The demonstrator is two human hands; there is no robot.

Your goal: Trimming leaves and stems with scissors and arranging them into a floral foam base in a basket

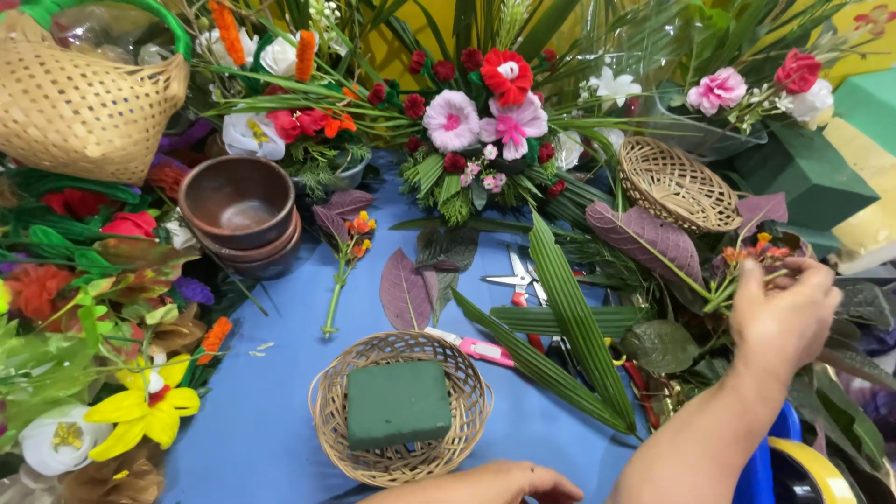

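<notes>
Worktable (271,411) covered in a blue cloth, bare patch at lower centre. Yellow wall or backdrop (401,42) behind the far edge, mostly screened by foliage. Green foam blocks (807,173) stacked at right against a yellow and green surface (873,140). Light even and bright, soft shadows, source not visible. No floor or window in view.

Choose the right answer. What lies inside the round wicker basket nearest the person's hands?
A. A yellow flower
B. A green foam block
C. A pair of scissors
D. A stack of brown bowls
B: the round wicker basket holds a green foam block, just beyond the left hand on the blue table; the scissors, yellow flower and brown bowls lie outside it.
</notes>
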